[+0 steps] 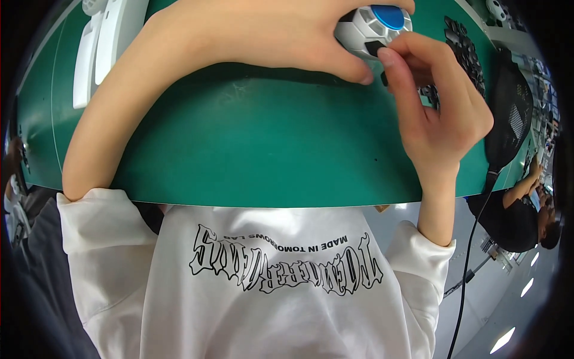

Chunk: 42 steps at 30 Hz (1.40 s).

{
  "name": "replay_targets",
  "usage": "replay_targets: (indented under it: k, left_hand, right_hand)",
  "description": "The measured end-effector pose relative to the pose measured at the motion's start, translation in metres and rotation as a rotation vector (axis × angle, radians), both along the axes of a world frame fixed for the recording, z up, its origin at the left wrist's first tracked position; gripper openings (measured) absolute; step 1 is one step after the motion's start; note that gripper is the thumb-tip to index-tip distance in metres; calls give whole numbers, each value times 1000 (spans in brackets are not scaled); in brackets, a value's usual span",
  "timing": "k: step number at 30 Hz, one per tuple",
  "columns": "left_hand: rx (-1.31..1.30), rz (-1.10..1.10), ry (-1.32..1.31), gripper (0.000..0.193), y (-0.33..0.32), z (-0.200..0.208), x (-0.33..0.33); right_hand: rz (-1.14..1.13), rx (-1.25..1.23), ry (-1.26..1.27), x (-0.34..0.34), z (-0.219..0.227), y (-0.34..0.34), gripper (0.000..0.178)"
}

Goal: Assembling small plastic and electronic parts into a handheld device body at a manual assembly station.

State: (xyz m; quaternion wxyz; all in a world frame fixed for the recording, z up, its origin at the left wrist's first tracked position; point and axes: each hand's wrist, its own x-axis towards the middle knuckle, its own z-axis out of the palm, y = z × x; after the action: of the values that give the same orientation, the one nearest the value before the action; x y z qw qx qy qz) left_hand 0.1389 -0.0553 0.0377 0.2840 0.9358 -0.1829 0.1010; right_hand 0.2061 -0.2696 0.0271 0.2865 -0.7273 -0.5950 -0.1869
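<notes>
At the top, right of centre, is a white rounded, ribbed plastic part with a shiny blue disc (388, 17) on it. My left hand (299, 36) reaches across from the left and grips this part, thumb on the near side and fingers round the far side. My right hand (439, 96) is closed, thumb and forefinger pinching a small black piece (375, 48) against the white part's near side. Another dark bit shows under the right fingertips; I cannot tell whether it belongs to the same piece.
A pile of small black parts (465, 51) lies beyond my right hand on the green table (257, 149). Right of it is a black mesh-covered object (509, 119) with a cable hanging off the edge. White devices (110, 45) stand far left. Another person (508, 215) sits at right.
</notes>
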Motion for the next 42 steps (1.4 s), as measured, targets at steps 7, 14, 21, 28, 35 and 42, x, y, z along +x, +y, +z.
replay_targets:
  k: [7, 14, 21, 28, 35, 42]
  left_hand:
    - [-134, 74, 172, 58, -2, 12, 11]
    - [-233, 100, 215, 59, -15, -13, 18]
    - [-229, 111, 210, 58, -31, 2, 21]
    - [258, 107, -81, 66, -13, -33, 13]
    - [311, 30, 121, 60, 128, -53, -29]
    - [158, 4, 51, 58, -14, -21, 5]
  right_hand:
    - [-71, 63, 389, 10, -7, 2, 14]
    - [-92, -11, 490, 11, 3, 1, 20]
    - [-121, -50, 292, 27, -22, -11, 17]
    - [-394, 114, 432, 51, -15, -112, 20]
    - [-647, -297, 471, 43, -10, -190, 20]
    - [-631, -331, 426, 50, -21, -176, 19]
